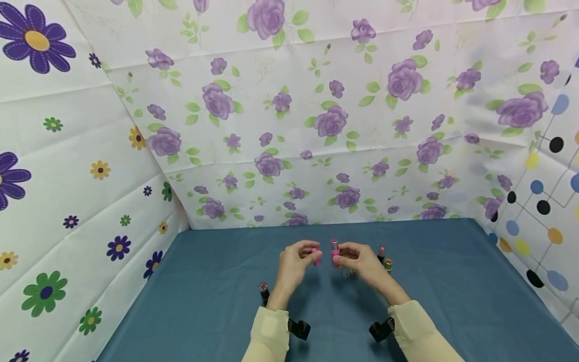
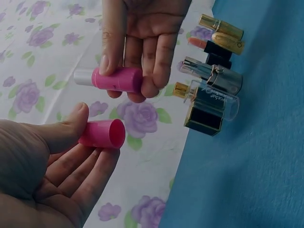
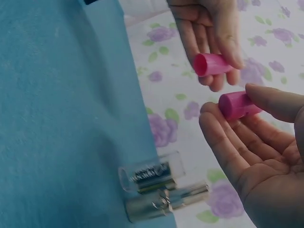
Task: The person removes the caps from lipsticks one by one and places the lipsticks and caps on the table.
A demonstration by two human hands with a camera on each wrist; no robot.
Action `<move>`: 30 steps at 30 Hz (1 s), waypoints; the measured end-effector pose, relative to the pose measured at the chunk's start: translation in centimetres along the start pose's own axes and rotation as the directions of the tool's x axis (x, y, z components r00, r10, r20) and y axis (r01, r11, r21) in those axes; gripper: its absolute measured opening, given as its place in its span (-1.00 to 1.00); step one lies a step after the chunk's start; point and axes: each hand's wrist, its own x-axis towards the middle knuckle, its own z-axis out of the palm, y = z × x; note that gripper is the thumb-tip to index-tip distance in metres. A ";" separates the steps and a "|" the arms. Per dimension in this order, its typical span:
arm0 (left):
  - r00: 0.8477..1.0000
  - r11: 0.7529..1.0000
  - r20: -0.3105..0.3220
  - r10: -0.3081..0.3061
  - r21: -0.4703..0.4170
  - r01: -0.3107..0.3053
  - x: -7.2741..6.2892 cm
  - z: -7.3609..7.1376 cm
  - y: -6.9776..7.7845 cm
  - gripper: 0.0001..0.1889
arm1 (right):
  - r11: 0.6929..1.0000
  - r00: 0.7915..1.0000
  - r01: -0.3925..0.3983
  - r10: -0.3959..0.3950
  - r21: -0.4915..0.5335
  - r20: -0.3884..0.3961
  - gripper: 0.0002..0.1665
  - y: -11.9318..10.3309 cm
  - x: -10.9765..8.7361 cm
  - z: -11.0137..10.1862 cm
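Observation:
My left hand (image 1: 291,264) pinches a bright pink lipstick cap (image 2: 102,134) between thumb and fingers, its hollow end facing outward in the left wrist view. Opposite it, my right hand (image 1: 364,260) grips the pink lipstick (image 1: 335,253) by its base, holding it upright with the silver collar and a pink tip on top. Cap and lipstick are apart, a small gap between them, above the blue tablecloth. In the right wrist view, the pink base (image 3: 233,105) lies between thumb and fingers, and its silver end is hidden.
Several lipsticks stand behind my right hand, among them a silver one (image 2: 211,75), a clear-cased one (image 2: 209,102), a gold one (image 2: 221,34) and a peach-tipped one (image 1: 382,254). A dark lipstick (image 1: 264,291) stands beside my left forearm. Floral sheets (image 1: 280,151) border the blue table (image 1: 217,301).

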 end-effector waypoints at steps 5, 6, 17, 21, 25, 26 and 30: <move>0.999 1.000 0.044 0.010 0.014 -0.011 -0.1 0.6 0.2 -0.82 | 0.998 1.000 -0.024 0.024 -0.050 0.001 -0.44 -0.3 -0.5 -1.2; 0.998 1.000 0.056 0.012 0.023 -0.013 -0.2 0.7 0.2 -0.82 | 0.998 1.000 -0.028 0.028 -0.058 0.007 -0.45 -0.3 -0.6 -1.4; 0.985 0.999 0.171 0.027 0.025 -0.032 -0.5 2.1 0.1 -0.84 | 0.995 0.990 -0.034 0.047 -0.099 0.135 -0.44 -0.1 -1.4 -3.3; 0.981 0.998 0.190 0.031 0.047 -0.040 -0.7 2.6 -0.1 -0.85 | 0.985 0.982 -0.031 0.061 -0.168 0.178 -0.52 0.0 -1.7 -3.7; 0.977 0.997 0.208 0.038 0.064 -0.052 -1.0 3.0 -0.3 -0.84 | 0.970 0.979 -0.029 0.076 -0.241 0.188 -0.61 0.1 -2.0 -3.8; 0.977 0.996 0.209 0.041 0.071 -0.057 -1.1 3.1 -0.3 -0.85 | 0.965 0.979 -0.028 0.079 -0.260 0.187 -0.63 0.1 -2.0 -3.8; 0.974 0.992 0.220 0.046 0.101 -0.070 -1.2 3.5 -0.5 -0.86 | 0.944 0.982 -0.013 0.074 -0.331 0.174 -0.68 0.2 -2.1 -3.8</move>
